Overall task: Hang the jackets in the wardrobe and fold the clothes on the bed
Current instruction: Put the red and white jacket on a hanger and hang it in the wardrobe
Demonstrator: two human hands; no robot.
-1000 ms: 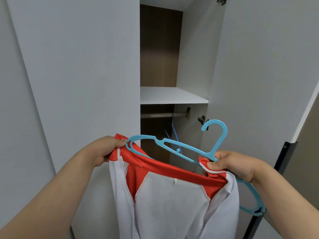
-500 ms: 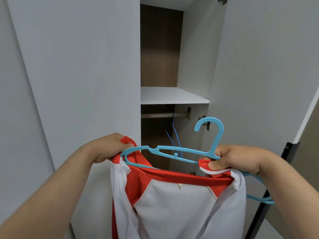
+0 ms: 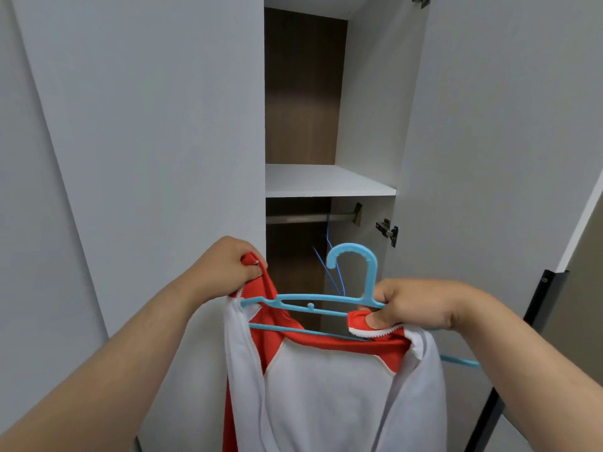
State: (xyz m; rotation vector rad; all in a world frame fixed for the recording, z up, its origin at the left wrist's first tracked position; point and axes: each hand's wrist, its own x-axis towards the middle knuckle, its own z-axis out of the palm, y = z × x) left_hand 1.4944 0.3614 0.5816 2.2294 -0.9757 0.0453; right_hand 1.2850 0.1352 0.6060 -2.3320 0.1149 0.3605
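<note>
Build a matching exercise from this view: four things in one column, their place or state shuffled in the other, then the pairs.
Things
1. left hand
2. right hand
3. blue hanger
4. rail

Places or states
A. runs beneath the white shelf
B. grips the hanger's neck plus one red collar end of the jacket
C. hook points up, clear of the rail
D. pinches only the jacket's other red collar end

Pairs: 1-D, 2-B, 3-C, 4-A.
</note>
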